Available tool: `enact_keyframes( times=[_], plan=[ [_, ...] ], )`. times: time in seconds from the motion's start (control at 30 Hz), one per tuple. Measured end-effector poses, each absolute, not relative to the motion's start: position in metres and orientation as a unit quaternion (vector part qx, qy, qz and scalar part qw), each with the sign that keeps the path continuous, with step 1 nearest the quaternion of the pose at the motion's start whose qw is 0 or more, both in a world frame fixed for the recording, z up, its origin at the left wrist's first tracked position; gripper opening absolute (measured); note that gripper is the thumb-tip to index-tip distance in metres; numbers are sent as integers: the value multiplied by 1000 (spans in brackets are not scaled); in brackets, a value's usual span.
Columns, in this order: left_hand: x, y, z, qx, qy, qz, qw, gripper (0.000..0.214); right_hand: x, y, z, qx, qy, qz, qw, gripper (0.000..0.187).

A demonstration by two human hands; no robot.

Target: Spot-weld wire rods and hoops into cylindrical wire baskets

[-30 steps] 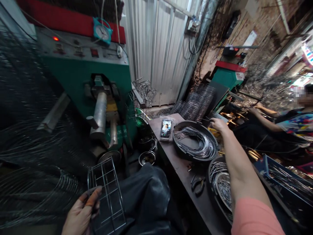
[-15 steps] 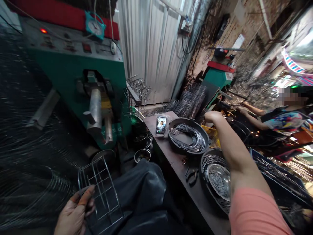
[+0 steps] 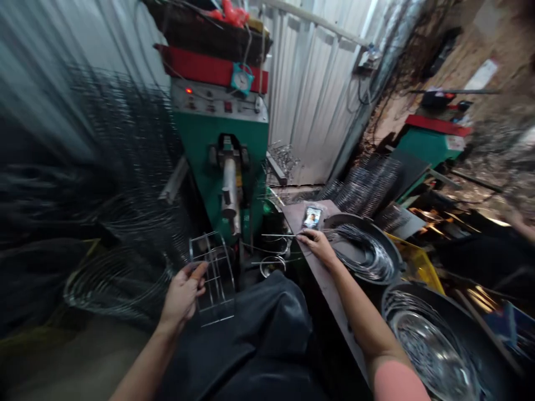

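My left hand [image 3: 186,289] pinches the near-left edge of a wire rack [image 3: 215,281], a small welded grid of thin metal rods, tilted above my lap. Over the table's left edge, my right hand [image 3: 313,245] is closed on a thin straight metal rod [image 3: 278,235], which points left toward the rack. Beyond both hands stands a green welding machine [image 3: 194,136] with a thick metal electrode arm [image 3: 229,181]. A gap separates the rack from that arm.
A phone [image 3: 312,217] lies on the table [image 3: 330,295]. Right of it are a round tray of wire pieces [image 3: 371,250] and a metal bowl [image 3: 434,351] in another tray. Wire rings [image 3: 112,284] are stacked at left. A co-worker's arm [image 3: 520,223] shows at far right.
My right hand has come back from the far right, beyond the trays, and now holds a rod near the table's left edge. The view has turned left; my left hand still holds the rack.
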State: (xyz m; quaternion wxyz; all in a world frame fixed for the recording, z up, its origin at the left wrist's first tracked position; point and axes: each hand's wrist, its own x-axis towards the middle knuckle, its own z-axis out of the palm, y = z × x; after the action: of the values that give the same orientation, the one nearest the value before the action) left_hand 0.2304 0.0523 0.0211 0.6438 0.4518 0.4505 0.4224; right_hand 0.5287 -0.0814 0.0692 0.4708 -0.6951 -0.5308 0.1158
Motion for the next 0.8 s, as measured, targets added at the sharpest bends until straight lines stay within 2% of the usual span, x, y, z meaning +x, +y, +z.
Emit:
enact_keyframes(
  times=[0.1, 0.23, 0.8],
  plan=[
    [235, 59, 15, 441, 438, 426, 657, 43, 512, -50, 26, -663, -540, 121, 505, 22],
    [242, 70, 6, 418, 442, 414, 677, 44, 499, -25, -2, -640, -573, 126, 496, 19],
    [262, 99, -3, 385, 437, 398, 709, 45, 508, 25, -16, -645, -590, 132, 466, 24]
  ],
)
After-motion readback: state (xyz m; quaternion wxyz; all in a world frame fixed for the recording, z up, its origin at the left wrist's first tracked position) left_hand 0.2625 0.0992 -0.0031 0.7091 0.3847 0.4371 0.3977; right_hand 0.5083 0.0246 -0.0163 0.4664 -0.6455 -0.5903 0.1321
